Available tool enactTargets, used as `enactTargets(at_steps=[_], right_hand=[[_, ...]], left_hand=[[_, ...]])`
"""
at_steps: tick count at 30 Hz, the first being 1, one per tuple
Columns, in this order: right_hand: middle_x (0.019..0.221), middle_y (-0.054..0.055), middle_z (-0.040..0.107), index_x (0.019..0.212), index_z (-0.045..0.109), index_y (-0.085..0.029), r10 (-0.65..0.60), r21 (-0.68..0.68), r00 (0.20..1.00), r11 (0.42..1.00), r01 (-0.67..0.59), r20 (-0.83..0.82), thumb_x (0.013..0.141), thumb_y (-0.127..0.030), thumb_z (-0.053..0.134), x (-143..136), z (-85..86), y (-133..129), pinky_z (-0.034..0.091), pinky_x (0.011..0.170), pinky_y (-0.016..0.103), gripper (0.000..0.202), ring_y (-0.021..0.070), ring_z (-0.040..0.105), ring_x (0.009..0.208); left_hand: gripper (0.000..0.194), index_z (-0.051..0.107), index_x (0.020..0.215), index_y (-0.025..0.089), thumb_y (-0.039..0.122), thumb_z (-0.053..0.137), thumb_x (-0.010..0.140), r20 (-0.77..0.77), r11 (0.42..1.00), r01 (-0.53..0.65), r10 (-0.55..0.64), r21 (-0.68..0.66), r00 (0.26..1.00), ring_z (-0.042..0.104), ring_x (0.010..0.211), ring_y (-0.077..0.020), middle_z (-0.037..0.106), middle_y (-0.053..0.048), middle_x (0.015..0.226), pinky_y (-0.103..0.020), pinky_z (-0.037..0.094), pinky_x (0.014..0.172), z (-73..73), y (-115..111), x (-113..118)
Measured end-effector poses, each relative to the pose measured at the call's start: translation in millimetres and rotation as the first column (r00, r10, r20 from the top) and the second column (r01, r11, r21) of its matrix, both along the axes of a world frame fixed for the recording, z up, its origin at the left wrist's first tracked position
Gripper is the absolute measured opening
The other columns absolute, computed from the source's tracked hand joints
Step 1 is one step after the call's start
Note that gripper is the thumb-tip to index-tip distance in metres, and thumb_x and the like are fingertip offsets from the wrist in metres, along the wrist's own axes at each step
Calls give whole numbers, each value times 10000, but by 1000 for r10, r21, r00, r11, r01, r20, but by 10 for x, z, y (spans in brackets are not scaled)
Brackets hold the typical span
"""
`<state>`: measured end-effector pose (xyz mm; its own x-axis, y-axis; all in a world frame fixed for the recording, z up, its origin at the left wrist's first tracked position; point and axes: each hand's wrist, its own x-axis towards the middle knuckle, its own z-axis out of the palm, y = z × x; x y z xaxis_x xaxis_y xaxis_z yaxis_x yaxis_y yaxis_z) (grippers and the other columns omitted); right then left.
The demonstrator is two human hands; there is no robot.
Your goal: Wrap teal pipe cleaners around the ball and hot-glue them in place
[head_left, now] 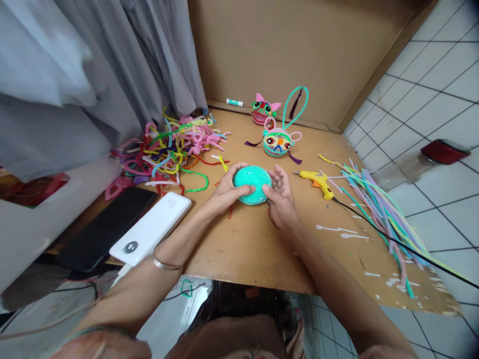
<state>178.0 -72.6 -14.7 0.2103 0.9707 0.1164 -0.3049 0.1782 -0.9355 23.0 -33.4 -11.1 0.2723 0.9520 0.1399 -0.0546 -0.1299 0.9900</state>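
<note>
A round turquoise disc (253,175), wound in a spiral that looks like pipe cleaner, is held up over the table between both hands. My left hand (229,192) grips its left edge, the thumb lying across the disc's face near the middle. On the other side, my right hand (281,197) has its thumb on the right edge and its fingers curled behind. What lies behind the disc is hidden, though a bit of red cord shows below it. Beyond the hands stands a turquoise animal-face ornament (277,144) with pink ears, a looped handle and purple tassels.
A second ornament (263,110) with pink ears and a glue stick (234,102) sit at the back. Pipe cleaners pile up left (175,144) and lie in a bundle right (385,214). A yellow hot glue gun (316,182) trails its cord. A white power bank (151,227) and black phone (108,227) lie left.
</note>
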Motion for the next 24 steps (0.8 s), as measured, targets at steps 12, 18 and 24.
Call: enactTargets(at_steps=[12,18,24], right_hand=[[1080,59,582,821,706,-249,-266,198,910,957,210,320,779,-379,698,79,-62,-14,453,992,403,137,233,557,1116],[973,41,599,756,626,-271,-331,311,806,931,192,492,918,-437,538,183,-9,7,400,1031,409,248,230,542,1055],[784,34,515,654,477,-278,-516,325,530,850,416,673,929,-470,453,748,-55,209,317,1043,482,336,260,480,914]], left_hand=[[769,494,1280,194,378,728,571,-115,999,-14,19,44,993,532,1252,-342,552,-117,1362,-502,429,1104,-8,36,-39],[794,495,1279,186,397,743,555,-102,998,-50,54,39,993,536,1232,-349,563,-122,1325,-512,441,1090,-11,16,-22],[788,480,1293,185,405,715,574,-99,997,-47,52,60,994,527,1244,-353,543,-129,1355,-519,437,1097,-31,29,-25]])
